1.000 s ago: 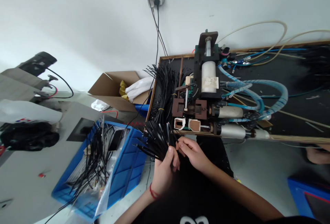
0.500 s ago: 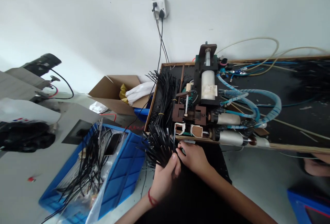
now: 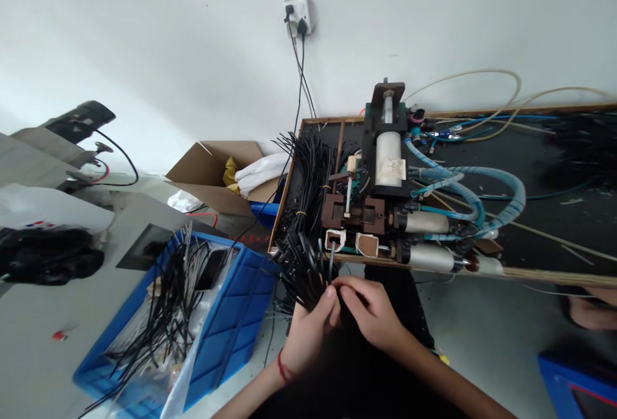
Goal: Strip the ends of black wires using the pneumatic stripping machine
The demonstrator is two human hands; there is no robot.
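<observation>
My left hand (image 3: 311,326) is closed around a bundle of black cables (image 3: 301,274), whose cut ends fan up and away from me. One single cable (image 3: 331,259) stands apart at the bundle's right side, its tip by the white-edged left jaw of the machine (image 3: 336,240). My right hand (image 3: 371,313) is pinched, its fingertips at the base of that cable and against my left thumb; the exact grip is partly hidden. Just beyond both hands sits the pneumatic machine (image 3: 389,155) with its brown clamp blocks (image 3: 332,211).
More black cables (image 3: 313,175), tied with yellow bands, lie in the tray left of the machine. A blue crate (image 3: 231,316) of cables and a cardboard box (image 3: 207,197) stand at left. Blue hoses (image 3: 511,187) loop at right. A wooden edge (image 3: 530,274) borders the bench.
The single cable has come away from the bundle and now stands upright near the left jaw. My right hand has shifted slightly down, its fingers drawn closer together. My left hand keeps the bundle.
</observation>
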